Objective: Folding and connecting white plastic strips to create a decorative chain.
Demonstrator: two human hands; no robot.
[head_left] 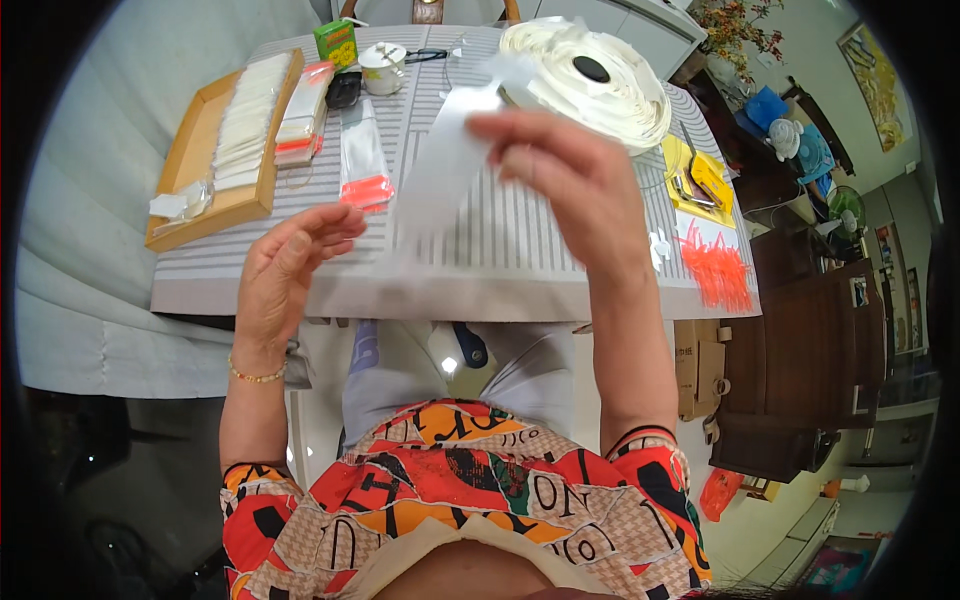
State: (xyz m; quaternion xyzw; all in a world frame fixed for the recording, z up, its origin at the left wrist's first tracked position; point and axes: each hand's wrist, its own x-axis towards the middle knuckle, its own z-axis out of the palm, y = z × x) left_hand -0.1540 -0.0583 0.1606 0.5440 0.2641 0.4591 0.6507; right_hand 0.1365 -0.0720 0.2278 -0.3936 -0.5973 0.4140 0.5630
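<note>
Above the table, my right hand (570, 170) pinches a clear plastic bag (440, 160) by its upper part; the bag hangs down to the left and is smeared by motion. My left hand (295, 245) is over the near left edge of the table, its fingers loosely curved and nothing visible in them. A stack of flat clear bags (362, 150) with red-orange ends lies just beyond my left fingertips. Behind the right hand sits a large coil of white strip (630, 85) with a dark round centre.
At the left stands a cardboard tray (195, 120) with a row of white packets, beside another bundle of packets (305, 110). Farther back are a green box (336, 45) and a lidded cup (383, 70). A yellow stapler (710, 185) and red-orange strips (715, 268) lie at the right.
</note>
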